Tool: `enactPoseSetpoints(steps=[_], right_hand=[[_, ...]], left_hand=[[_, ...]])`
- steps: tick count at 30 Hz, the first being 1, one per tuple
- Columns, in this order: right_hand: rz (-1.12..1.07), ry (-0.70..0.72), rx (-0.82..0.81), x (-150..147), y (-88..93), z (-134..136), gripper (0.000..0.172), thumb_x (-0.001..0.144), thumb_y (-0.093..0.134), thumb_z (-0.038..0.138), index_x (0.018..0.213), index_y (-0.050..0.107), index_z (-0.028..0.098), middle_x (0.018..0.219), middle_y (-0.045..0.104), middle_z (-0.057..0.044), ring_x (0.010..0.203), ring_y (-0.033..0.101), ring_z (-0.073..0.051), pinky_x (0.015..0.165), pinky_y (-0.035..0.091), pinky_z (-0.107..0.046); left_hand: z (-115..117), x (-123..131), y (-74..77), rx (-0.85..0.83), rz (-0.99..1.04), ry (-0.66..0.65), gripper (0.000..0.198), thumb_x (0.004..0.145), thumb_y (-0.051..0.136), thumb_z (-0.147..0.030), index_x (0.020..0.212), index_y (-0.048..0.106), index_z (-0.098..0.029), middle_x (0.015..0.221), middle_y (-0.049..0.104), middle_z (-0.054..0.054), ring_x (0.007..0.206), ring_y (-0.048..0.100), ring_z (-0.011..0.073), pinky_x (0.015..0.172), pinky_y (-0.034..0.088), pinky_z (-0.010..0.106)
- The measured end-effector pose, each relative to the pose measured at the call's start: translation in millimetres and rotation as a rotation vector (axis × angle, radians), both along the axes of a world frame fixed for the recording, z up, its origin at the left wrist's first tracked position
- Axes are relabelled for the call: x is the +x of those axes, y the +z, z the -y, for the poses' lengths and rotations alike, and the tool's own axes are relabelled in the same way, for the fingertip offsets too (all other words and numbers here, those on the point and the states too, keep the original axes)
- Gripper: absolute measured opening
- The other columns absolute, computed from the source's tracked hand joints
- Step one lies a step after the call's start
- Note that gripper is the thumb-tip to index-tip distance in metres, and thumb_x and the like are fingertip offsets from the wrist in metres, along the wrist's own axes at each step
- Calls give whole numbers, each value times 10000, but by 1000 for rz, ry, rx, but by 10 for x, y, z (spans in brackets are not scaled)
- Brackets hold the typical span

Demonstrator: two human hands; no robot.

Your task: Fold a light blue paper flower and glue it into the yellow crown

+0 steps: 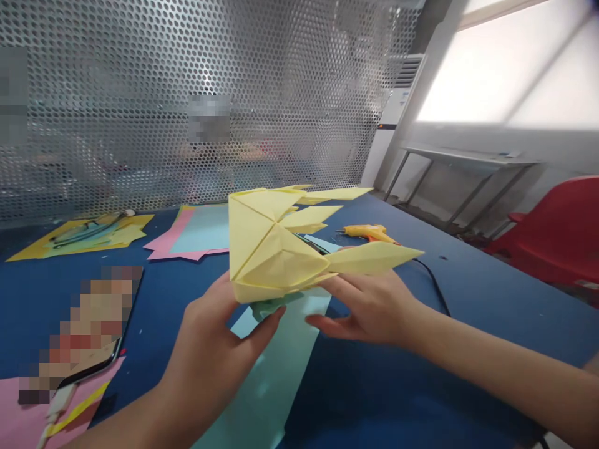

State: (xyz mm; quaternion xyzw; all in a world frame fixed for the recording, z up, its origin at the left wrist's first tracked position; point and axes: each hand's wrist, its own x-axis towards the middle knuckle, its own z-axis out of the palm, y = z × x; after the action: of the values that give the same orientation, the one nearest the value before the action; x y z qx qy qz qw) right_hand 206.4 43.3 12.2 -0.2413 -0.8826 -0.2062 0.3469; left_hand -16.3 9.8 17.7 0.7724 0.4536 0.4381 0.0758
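My left hand (pixel 219 330) is closed on the lower left of a folded yellow paper piece (pixel 262 240), an origami shape with a square side and several pointed flaps. Below it, by my left thumb, is a crumpled dark green paper bit (pixel 271 305). My right hand (pixel 374 305) has its fingers around the base of the longest yellow flap (pixel 379 259), partly hidden behind it, with the thumb held apart underneath. Under both hands a light blue paper sheet (pixel 266 380) lies on the blue table (pixel 468 312).
A yellow glue gun (pixel 372 233) with a black cord (pixel 433 284) lies beyond my right hand. Pink and pale blue sheets (pixel 203 231) and yellow papers (pixel 133 234) are at the back. A phone (pixel 93 324) with a white cable (pixel 60 399) rests left; a red chair (pixel 552 231) stands right.
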Motion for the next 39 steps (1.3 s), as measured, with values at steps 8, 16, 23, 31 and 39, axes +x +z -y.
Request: enactPoseSetpoints(steps=[8, 16, 23, 31, 39], right_hand=[[-159, 27, -136, -213, -125, -3, 127, 943, 578, 294, 947, 682, 222, 854, 774, 30, 717, 679, -143, 822, 492, -298], [-192, 38, -225, -145, -203, 36, 143, 939, 583, 282, 881, 709, 246, 779, 751, 46, 717, 672, -159, 849, 480, -330], [-254, 90, -329, -110, -243, 52, 127, 916, 609, 254, 966, 725, 248, 874, 770, 20, 801, 700, -169, 785, 536, -278], [-209, 80, -345, -92, -232, 73, 144, 933, 588, 259, 944, 731, 261, 907, 771, 26, 841, 700, -179, 844, 518, -312], [-252, 78, -334, -91, -261, 90, 120, 895, 639, 231, 946, 747, 245, 944, 781, 19, 907, 732, -160, 958, 522, -238]], left_hand=[[-21, -3, -81, 11, -43, -22, 187, 785, 671, -236, 950, 682, -323, 922, 763, -73, 826, 710, 157, 715, 573, 221], [-48, 42, -135, 8, -125, -23, 231, 808, 635, -257, 1024, 671, -330, 1085, 743, -92, 1012, 692, 149, 837, 553, 188], [-24, 59, -181, -45, -88, -60, 211, 801, 646, -265, 973, 667, -385, 1067, 741, -119, 952, 710, 134, 786, 575, 180], [-44, 82, -169, -33, -83, -72, 232, 777, 659, -251, 955, 674, -400, 1023, 751, -114, 965, 710, 150, 774, 587, 201], [-39, 74, -179, -54, -72, -99, 237, 789, 649, -247, 979, 674, -386, 1081, 737, -96, 936, 705, 129, 785, 563, 169]])
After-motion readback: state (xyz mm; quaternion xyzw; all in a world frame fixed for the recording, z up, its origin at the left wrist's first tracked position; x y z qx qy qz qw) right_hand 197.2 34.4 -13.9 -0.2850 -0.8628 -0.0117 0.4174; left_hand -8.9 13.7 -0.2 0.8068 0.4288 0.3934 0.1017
